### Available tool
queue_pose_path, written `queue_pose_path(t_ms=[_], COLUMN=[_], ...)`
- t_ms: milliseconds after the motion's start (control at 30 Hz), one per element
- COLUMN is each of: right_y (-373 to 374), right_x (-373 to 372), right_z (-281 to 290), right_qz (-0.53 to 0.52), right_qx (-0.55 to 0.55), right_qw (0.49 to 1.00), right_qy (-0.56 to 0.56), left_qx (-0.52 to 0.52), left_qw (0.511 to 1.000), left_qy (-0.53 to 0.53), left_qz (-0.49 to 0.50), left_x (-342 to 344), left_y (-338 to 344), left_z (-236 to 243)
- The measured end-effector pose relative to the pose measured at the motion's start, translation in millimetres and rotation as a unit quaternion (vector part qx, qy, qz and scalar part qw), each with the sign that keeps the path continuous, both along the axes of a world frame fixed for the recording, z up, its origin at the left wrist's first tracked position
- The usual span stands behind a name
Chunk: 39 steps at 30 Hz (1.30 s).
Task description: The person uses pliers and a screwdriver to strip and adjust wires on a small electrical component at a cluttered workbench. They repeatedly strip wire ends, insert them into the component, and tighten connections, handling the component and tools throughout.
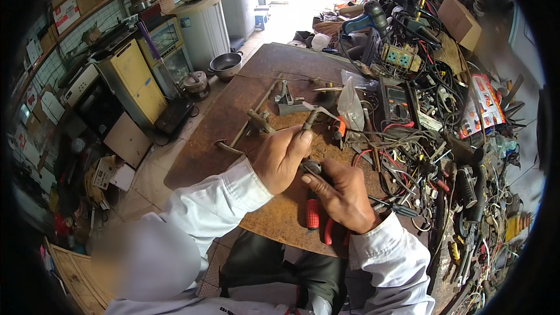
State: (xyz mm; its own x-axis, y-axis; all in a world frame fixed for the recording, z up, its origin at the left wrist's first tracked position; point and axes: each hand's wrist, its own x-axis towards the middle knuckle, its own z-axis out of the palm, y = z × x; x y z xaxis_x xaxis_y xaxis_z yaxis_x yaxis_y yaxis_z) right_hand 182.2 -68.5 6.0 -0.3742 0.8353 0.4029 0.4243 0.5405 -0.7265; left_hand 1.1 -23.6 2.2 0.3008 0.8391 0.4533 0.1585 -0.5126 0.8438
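Note:
My left hand is closed around a worn brownish metal piece, whose narrow, bent end sticks up past the thumb. Close beside it, my right hand pinches a dark metal part between thumb and fingers. The two hands nearly meet above the wooden tabletop, and the fingers hide how the two pieces relate. Under the right hand lies a red ribbed tool handle, with another red handle next to it. An orange-handled tool rests beyond the hands.
Tangled cables and scrap parts crowd the table's right side, around a multimeter. A T-shaped rod assembly lies left of my hands. A clear plastic bag stands behind them. Old appliances line the left wall.

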Motion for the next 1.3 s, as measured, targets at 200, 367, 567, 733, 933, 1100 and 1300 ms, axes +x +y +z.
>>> queue_pose_path(t_ms=[200,367,567,733,933,1100,1300], right_y=[11,9,11,10,12,25,16], right_x=[9,5,7,4,14,26,20], right_z=[1,7,9,6,3,1,23], right_qz=[-0.079,-0.086,-0.095,-0.069,-0.111,-0.098,0.046], right_qx=[0.466,0.480,0.476,0.442,0.381,0.074,-0.389], right_qw=[0.823,0.810,0.812,0.830,0.874,0.991,0.865], right_qy=[-0.315,-0.326,-0.323,-0.333,-0.279,-0.061,0.314], left_qx=[-0.314,-0.351,-0.253,-0.107,-0.128,-0.225,-0.207], left_qw=[0.943,0.933,0.964,0.980,0.989,0.971,0.916], left_qy=[-0.037,0.037,0.069,0.161,0.078,-0.076,-0.330], left_qz=[-0.108,-0.072,-0.050,-0.043,0.001,-0.036,-0.100], left_x=[-12,-19,-15,-22,-27,-27,-18], left_y=[15,16,21,34,33,24,25], left_z=[6,13,10,-12,-1,14,13])
